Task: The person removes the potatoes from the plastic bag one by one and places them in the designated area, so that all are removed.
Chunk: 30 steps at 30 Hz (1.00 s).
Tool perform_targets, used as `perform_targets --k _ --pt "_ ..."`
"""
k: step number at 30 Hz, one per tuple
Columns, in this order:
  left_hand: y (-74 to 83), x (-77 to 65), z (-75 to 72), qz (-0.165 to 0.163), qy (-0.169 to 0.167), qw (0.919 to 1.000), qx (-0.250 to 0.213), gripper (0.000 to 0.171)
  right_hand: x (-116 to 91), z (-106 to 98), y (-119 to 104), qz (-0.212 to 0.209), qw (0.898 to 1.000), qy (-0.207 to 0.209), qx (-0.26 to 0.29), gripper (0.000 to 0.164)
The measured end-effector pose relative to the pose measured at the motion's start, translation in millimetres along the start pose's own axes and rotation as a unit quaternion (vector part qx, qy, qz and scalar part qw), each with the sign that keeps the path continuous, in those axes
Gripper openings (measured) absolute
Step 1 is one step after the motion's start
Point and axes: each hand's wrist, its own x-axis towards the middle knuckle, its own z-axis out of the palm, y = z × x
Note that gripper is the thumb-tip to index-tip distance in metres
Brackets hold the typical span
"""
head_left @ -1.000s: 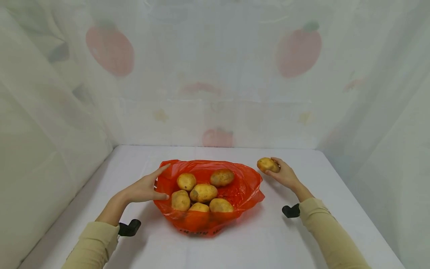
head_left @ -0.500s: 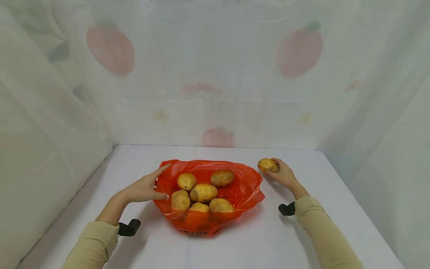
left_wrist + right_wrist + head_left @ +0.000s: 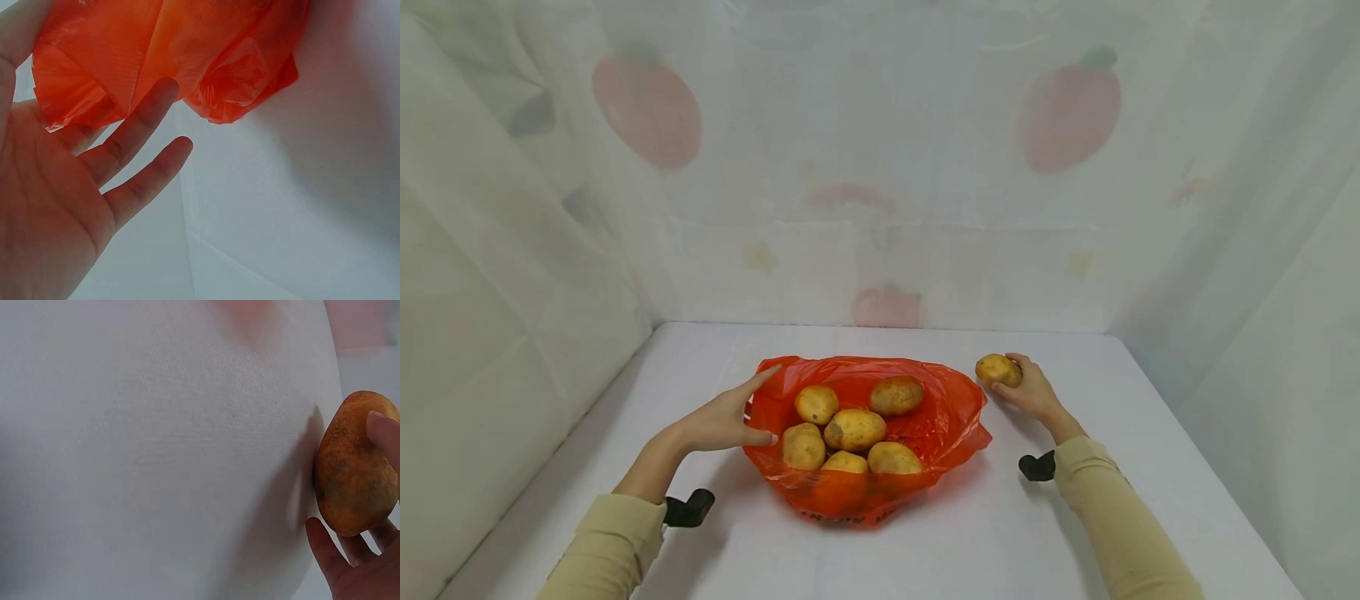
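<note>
In the head view a red plastic bag [image 3: 951,417] stands on the table with its mouth spread wide. Several potatoes [image 3: 854,430] lie inside it. My left hand [image 3: 722,421] is at the bag's left rim, thumb and forefinger spread apart along it. The left wrist view has the red film [image 3: 112,50] against that hand, whose other fingers [image 3: 156,172] stretch out straight. To the right of the bag, my right hand [image 3: 1033,392] grips a single potato [image 3: 996,369] between thumb and fingers. The right wrist view shows this potato [image 3: 350,469] close to the tabletop, its skin brownish.
A white cloth covers the table [image 3: 955,542]. Pale curtains with printed fruit [image 3: 880,150] hang behind and on both sides. Black wrist mounts [image 3: 688,508] stick out from both sleeves.
My right forearm has shifted slightly left, while the potato in that hand has barely moved. The left hand, the bag and the potatoes in it stay as they were.
</note>
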Motion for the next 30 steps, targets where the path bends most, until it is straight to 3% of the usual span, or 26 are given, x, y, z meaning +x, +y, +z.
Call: perform_targets --k 13,21,30 --pt "0.2 -1.1 -1.5 0.009 0.0 0.9999 0.012 0.093 -6 -4 -2 -0.025 0.999 -0.001 0.037 0.049" --pt "1.4 -1.2 -2.0 0.01 0.0 0.9999 0.011 0.093 -6 -2 -4 -0.033 0.999 -0.02 0.013 0.056" --pt "-1.6 0.7 -0.4 0.009 0.002 0.9999 0.009 0.092 -11 -5 -5 -0.03 0.999 -0.038 0.021 0.059"
